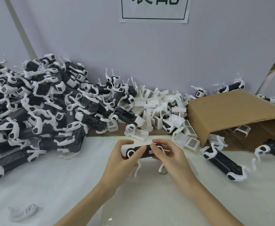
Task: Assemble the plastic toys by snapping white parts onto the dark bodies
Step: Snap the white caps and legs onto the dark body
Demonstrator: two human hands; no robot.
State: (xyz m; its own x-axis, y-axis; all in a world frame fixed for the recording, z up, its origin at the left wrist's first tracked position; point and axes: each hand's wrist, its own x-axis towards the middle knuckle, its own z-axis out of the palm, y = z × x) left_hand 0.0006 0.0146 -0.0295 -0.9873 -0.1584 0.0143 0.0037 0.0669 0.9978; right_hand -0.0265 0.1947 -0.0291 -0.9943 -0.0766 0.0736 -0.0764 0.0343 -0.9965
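A tipped brown cardboard box (231, 111) lies at right, a paper sign (154, 9) on the grey wall (214, 46).

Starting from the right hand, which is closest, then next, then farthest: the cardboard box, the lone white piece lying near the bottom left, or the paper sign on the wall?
From the right hand:
1. Cardboard box, to its right.
2. Lone white piece, near-left on the table.
3. Paper sign, up on the back wall.

The dark bodies (221, 160) are smooth black plastic with a slight sheen; the white parts (158, 110) are matt white plastic, some with grilled faces. The cardboard box (231, 115) is matt brown. The counter (60, 185) looks pale and matt.
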